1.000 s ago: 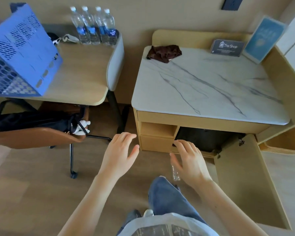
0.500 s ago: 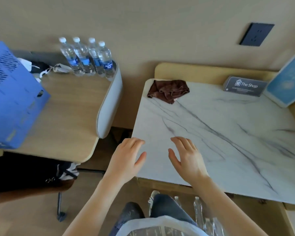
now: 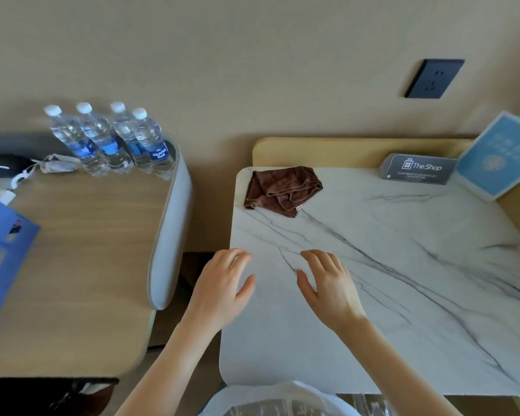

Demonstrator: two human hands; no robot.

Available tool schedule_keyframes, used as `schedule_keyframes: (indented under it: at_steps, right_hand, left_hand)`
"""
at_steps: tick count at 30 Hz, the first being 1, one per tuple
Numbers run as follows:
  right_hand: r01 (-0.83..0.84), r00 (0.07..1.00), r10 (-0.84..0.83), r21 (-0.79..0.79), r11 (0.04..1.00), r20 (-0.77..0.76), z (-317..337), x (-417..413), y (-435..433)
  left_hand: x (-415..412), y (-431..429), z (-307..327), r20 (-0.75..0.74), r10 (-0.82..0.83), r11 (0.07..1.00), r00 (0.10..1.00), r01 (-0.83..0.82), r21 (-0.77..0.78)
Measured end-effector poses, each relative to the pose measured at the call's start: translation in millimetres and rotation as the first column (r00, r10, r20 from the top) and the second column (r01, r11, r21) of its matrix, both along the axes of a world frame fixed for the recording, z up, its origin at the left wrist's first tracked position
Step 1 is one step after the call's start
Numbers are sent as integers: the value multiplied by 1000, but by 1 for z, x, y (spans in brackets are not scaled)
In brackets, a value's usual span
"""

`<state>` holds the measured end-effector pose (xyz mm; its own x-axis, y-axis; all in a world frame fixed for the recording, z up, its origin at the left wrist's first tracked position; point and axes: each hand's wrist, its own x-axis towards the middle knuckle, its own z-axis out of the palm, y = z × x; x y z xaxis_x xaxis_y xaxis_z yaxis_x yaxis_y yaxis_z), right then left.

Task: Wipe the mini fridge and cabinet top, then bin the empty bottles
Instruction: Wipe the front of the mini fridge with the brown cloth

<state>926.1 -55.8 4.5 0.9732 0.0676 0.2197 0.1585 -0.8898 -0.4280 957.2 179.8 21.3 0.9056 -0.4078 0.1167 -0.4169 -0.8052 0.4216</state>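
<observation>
A crumpled brown cloth [image 3: 282, 187] lies at the far left corner of the white marble cabinet top [image 3: 403, 280]. My left hand [image 3: 222, 286] hovers over the cabinet's left edge, fingers apart, holding nothing. My right hand [image 3: 327, 283] is beside it over the marble, also empty with spread fingers. Both hands are a short way in front of the cloth and apart from it. Several water bottles [image 3: 108, 139] with blue labels stand at the back of the wooden desk [image 3: 72, 265] on the left. The mini fridge is hidden below the cabinet top.
A grey "The Shop" card [image 3: 419, 169] and a light blue sign [image 3: 496, 157] stand at the cabinet's back right. A blue basket [image 3: 0, 265] sits on the desk's left side, with small items behind it. A dark wall socket [image 3: 434, 78] is above the cabinet.
My view has risen from the open cabinet and floor to the cabinet top. Both hands came up with it and now hover over the marble, closer to the brown cloth.
</observation>
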Motion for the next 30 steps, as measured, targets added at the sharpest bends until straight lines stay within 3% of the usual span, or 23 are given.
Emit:
schedule_keyframes:
  at_steps: [11, 16, 23, 30]
  right_hand:
    - [43, 999, -44, 118, 992, 3, 7, 112, -32]
    - [19, 997, -9, 140, 990, -72, -12, 196, -58]
    - [-53, 975, 61, 43, 998, -215, -56, 291, -75]
    - [-210, 962, 195, -56, 976, -192, -84, 338, -74]
  left_hand:
    - [107, -32, 8, 38, -54, 998, 998, 55, -15]
    - [155, -55, 6, 7, -36, 999, 999, 36, -14]
    - [188, -73, -10, -55, 43, 999, 998, -44, -20]
    - [195, -74, -33, -136, 89, 996, 987, -89, 6]
